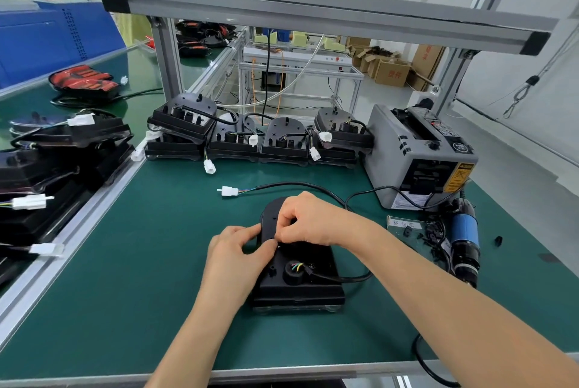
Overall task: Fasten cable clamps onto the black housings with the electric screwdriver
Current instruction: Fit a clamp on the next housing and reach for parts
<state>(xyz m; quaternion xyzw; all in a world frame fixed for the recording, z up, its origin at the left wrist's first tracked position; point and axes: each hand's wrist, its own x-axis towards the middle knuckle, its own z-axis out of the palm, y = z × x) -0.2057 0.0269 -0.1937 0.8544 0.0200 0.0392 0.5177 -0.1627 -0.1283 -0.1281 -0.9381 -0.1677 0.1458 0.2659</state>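
Observation:
A black housing (300, 284) lies flat on the green mat in front of me, its black cable (300, 184) looping away to a white connector (228, 191). My left hand (235, 259) grips the housing's left edge, thumb and fingers curled at the rounded far part. My right hand (308, 220) sits over that same far part, fingertips pinching something small that I cannot make out. The electric screwdriver (463, 240), blue and black, lies on the mat to the right, untouched. Small black cable clamps (434, 232) lie loose beside it.
A row of black housings (260, 137) with white connectors stands along the far edge of the mat. A grey tape dispenser (419, 152) sits at the right rear. More housings (62, 149) are stacked on the left bench beyond an aluminium rail (78, 221). An aluminium shelf frame (313, 8) spans overhead.

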